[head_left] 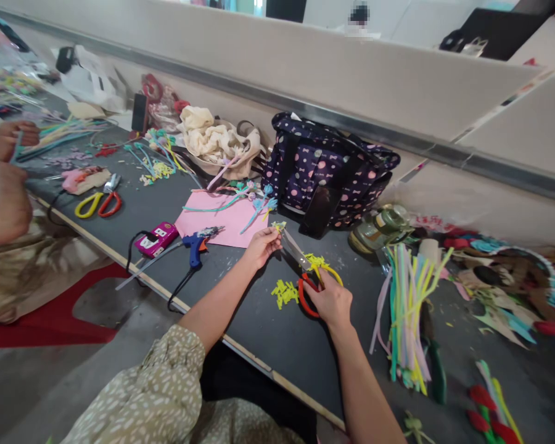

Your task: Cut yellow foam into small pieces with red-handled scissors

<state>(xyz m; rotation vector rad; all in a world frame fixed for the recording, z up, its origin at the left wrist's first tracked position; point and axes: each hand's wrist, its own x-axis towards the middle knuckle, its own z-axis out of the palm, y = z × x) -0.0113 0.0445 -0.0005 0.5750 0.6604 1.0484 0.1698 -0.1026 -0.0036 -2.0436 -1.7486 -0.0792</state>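
Observation:
Fingers of my left hand point(263, 245) pinch a small pale yellow-green piece point(279, 227) above the table. My right hand point(332, 300) is closed in the red and yellow handles of a pair of scissors point(304, 262). The scissor blades point up and left toward the pinched piece; whether they touch it cannot be made out. Small yellow cut pieces point(285, 294) lie in a pile left of the red handle, and a second yellow pile point(315, 261) is behind the scissors. Pink paper point(215, 216) with fuzzy stems and blue flowers lies beyond my left hand.
A blue glue gun point(195, 246) and a purple box point(156, 239) with cords are at the left. Behind stand a patterned bag point(324, 166) and a glass jar point(382, 228). Fuzzy stems point(409, 314) lie right. Another person's hand point(12, 139) is at far left, near other scissors point(99, 202).

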